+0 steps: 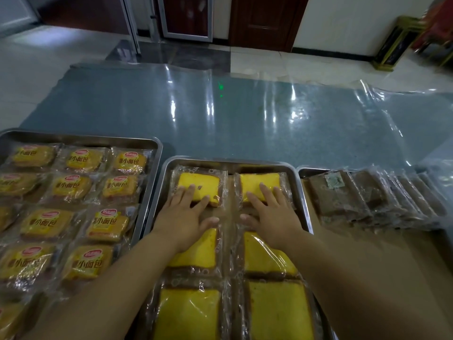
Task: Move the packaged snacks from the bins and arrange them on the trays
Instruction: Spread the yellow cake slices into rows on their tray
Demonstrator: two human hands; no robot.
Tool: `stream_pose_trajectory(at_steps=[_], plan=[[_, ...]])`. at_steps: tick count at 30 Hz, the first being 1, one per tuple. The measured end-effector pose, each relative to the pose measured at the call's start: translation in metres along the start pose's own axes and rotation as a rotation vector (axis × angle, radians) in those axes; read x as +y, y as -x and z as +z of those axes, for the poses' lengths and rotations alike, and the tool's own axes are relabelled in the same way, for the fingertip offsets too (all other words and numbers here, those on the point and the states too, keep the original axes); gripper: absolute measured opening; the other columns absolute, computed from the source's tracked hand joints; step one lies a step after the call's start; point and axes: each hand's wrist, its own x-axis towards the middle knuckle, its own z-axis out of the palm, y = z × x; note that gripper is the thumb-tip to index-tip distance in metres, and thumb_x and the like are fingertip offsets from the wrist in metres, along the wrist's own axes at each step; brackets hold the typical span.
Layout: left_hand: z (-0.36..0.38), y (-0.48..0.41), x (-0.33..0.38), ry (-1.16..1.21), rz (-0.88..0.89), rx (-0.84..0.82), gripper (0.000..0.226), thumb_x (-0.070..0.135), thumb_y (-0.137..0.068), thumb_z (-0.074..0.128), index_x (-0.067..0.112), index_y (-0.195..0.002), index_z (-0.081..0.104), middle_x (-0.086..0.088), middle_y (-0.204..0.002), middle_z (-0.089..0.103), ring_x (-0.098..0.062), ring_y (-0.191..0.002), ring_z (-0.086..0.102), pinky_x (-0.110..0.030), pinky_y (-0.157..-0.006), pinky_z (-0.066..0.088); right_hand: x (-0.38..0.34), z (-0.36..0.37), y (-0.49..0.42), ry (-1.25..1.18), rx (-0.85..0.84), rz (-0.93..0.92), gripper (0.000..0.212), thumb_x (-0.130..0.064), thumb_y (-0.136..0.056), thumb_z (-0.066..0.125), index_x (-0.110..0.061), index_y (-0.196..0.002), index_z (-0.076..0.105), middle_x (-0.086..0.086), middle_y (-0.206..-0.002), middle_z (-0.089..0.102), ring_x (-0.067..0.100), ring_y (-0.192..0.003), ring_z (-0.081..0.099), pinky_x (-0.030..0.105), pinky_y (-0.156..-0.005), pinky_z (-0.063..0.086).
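A metal middle tray (230, 161) holds two columns of clear-wrapped yellow cake slices. My left hand (183, 217) lies flat with spread fingers on the far left cake packet (196, 184). My right hand (272, 213) lies flat the same way on the far right cake packet (261, 181). Nearer packets (267, 256) fill the tray toward me, partly hidden under my forearms. The left tray (154, 153) holds several rows of labelled small bread packets (78, 159).
A third tray (302, 171) at the right holds a row of brown cake packets (367, 197) standing overlapped. All trays sit on a blue-grey table (245, 123) covered in glossy plastic sheet. Beyond are a tiled floor and doors.
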Motion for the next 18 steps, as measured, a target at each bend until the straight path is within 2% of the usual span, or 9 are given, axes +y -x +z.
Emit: stream_pose_trajectory(at_steps=[6,9,13,18], plan=[[0.001,0.002,0.002,0.014,0.001,0.02,0.073,0.071,-0.084,0.013,0.036,-0.148,0.006,-0.003,-0.158,-0.009,-0.026,-0.143,-0.013,-0.042,-0.114,-0.001,-0.001,0.008,0.0,0.012,0.023,0.029,0.067,-0.066,-0.09,0.018,-0.037,-0.148,0.004,0.0,-0.158,-0.011,0.033,-0.142,-0.017,0.046,-0.113,-0.006],[-0.004,0.008,0.001,0.071,0.022,0.038,0.07,0.068,-0.087,0.018,0.035,-0.148,0.009,-0.003,-0.158,-0.005,-0.024,-0.143,-0.012,-0.041,-0.115,-0.002,0.001,0.0,-0.001,-0.085,-0.008,0.034,0.067,-0.064,-0.091,0.023,-0.035,-0.149,0.007,0.0,-0.159,-0.008,0.031,-0.142,-0.016,0.046,-0.114,-0.003],[-0.014,0.022,0.001,0.199,0.033,0.112,0.062,0.059,-0.091,0.031,0.029,-0.145,0.029,-0.003,-0.157,0.01,-0.022,-0.144,-0.003,-0.041,-0.115,0.006,0.0,-0.011,0.011,-0.23,0.085,0.039,0.066,-0.057,-0.093,0.035,-0.026,-0.149,0.02,0.002,-0.158,0.009,0.027,-0.145,-0.004,0.043,-0.115,0.006],[-0.017,0.06,0.01,0.279,0.081,0.272,0.046,0.043,-0.088,0.057,0.02,-0.128,0.055,-0.006,-0.136,0.045,-0.024,-0.13,0.03,-0.038,-0.105,0.029,-0.006,-0.011,0.055,-0.292,0.245,-0.037,0.051,-0.036,-0.092,0.055,-0.014,-0.137,0.047,0.008,-0.144,0.041,0.026,-0.137,0.027,0.04,-0.112,0.026]])
